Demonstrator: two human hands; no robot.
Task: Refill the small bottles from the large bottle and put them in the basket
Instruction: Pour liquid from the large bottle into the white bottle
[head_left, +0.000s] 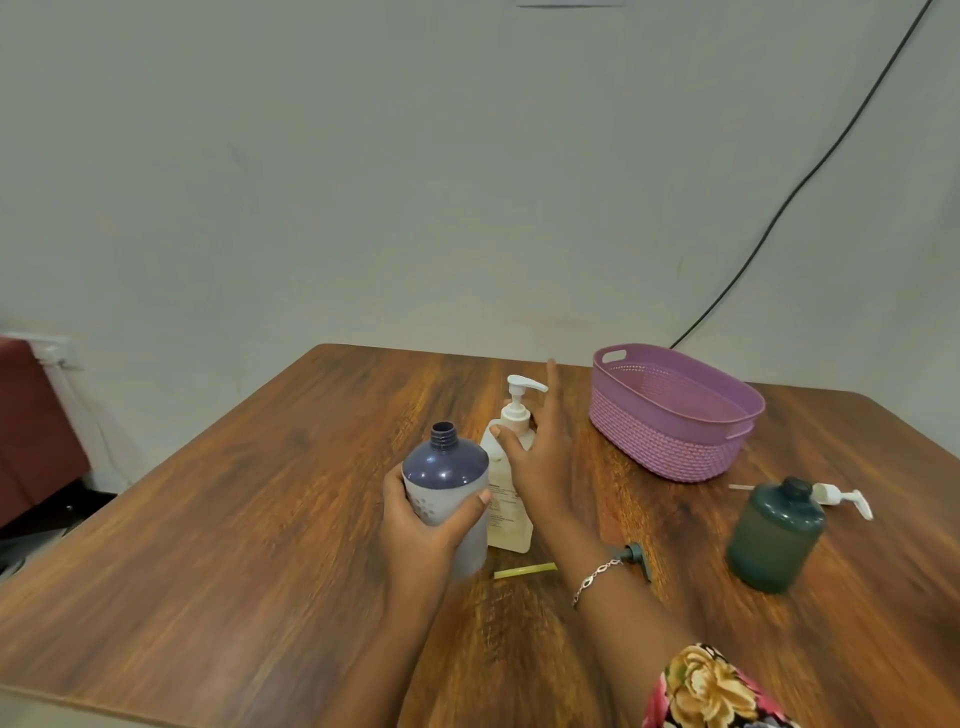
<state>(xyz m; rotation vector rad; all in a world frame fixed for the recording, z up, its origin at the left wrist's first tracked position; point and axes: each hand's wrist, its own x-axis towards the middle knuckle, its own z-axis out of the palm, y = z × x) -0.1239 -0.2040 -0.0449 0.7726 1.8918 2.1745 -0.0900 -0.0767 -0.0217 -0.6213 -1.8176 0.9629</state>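
My left hand (423, 525) grips a blue-topped bottle (445, 470) with a white label; its neck is uncapped and it stands near the table's middle. Just behind it stands a cream pump bottle (511, 509) with a white pump head. My right hand (540, 457) reaches toward that pump bottle with fingers spread and straight, the thumb near its shoulder. A purple woven basket (675, 447), with nothing showing inside, sits at the back right. A dark green bottle (774, 535) with no pump stands at the right.
A white pump head (844, 498) lies behind the green bottle. A dark pump head (638, 557) with a yellow-green tube (524, 570) lies near my right wrist. The wooden table (234, 519) meets a grey wall; a black cable hangs at the right.
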